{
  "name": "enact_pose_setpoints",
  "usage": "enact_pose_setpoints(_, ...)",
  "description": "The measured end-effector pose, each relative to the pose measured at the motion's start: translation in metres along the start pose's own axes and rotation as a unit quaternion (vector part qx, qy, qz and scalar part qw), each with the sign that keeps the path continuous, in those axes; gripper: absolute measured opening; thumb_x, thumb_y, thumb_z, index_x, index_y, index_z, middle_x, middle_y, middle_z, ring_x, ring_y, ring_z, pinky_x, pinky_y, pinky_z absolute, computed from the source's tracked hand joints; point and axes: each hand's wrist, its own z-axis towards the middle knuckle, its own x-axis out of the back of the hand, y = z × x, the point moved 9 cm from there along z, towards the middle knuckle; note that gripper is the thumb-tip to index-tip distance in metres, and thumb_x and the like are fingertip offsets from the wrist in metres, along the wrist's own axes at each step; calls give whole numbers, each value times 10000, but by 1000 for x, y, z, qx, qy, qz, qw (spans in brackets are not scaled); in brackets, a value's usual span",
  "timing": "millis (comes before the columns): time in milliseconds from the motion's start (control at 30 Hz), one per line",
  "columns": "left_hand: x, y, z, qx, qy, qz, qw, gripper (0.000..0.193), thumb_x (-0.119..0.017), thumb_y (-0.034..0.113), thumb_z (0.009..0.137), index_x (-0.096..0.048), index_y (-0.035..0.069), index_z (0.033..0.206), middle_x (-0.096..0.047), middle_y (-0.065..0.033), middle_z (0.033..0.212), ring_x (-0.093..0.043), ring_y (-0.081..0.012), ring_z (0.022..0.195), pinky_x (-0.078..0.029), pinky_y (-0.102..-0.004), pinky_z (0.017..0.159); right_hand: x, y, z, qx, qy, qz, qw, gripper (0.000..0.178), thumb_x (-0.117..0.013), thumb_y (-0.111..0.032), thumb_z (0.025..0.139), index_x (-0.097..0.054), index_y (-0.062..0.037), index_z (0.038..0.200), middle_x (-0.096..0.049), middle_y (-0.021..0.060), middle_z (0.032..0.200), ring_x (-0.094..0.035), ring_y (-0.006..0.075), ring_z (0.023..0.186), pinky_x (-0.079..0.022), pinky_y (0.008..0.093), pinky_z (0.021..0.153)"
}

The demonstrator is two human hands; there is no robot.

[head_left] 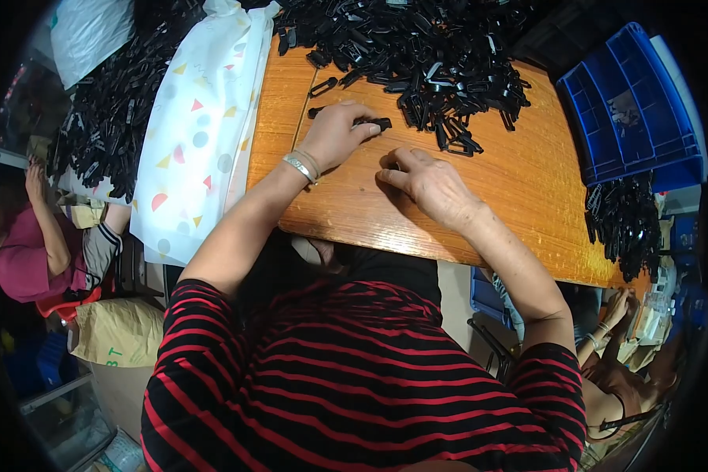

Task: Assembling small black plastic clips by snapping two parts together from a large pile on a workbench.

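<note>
While the left hand [334, 135] pinches a small black plastic clip [372, 123] against the wooden table [519, 204], fingers closed on it, the right hand [431, 185] rests just beside, fingers curled down on the wood; whether it holds anything, cannot tell. A large pile of clips [425, 55] lies beyond the hands, so most of the work looks undone. A patterned white bag [200, 134] hangs at the left edge and a blue crate [633, 110] stands to the right. Other people sit nearby; the room is crowded.
</note>
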Motion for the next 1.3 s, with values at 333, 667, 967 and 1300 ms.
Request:
enact_pose_setpoints(333, -18, -16, -47, 225, 16, -457, 860, 231, -649, 121, 905, -606, 9, 1102, -621, -3, 864, -513, -58, 642, -425, -193, 573, 19, 37, -13, -167, 196, 219, 941, 242, -678, -15, 830, -616, 20, 1061, -621, 102, 905, -642, 176, 753, -530, 288, 644)
enact_pose_setpoints(667, 0, 11, -54, 172, 74, -411, 892, 221, -665, 91, 889, -615, -1, 1084, -629, -3, 941, -563, -54, 809, -474, -202, 715, 26, 12, -2, -150, 313, 296, 890, 205, -673, -19, 850, -637, 4, 1051, -609, 75, 932, -621, 111, 718, -504, 225, 585)
enact_pose_setpoints(967, -4, 19, -64, 151, 116, -408, 893, 246, -599, 88, 938, -613, -20, 1159, -650, -34, 1022, -581, -78, 877, -484, -221, 786, 24, -10, -6, -135, 343, 129, 921, 253, -735, -42, 775, -663, -36, 1017, -607, 104, 891, -627, 200, 668, -496, 288, 554)
enact_pose_setpoints(1300, -3, 27, -79, 204, 23, -537, 818, 253, -441, 241, 1027, -594, 49, 967, -610, 12, 803, -491, -33, 631, -387, -164, 548, -31, -27, 1, -187, 264, 397, 859, 408, -715, -155, 862, -537, 14, 1188, -625, 90, 865, -593, 125, 734, -483, 255, 641)
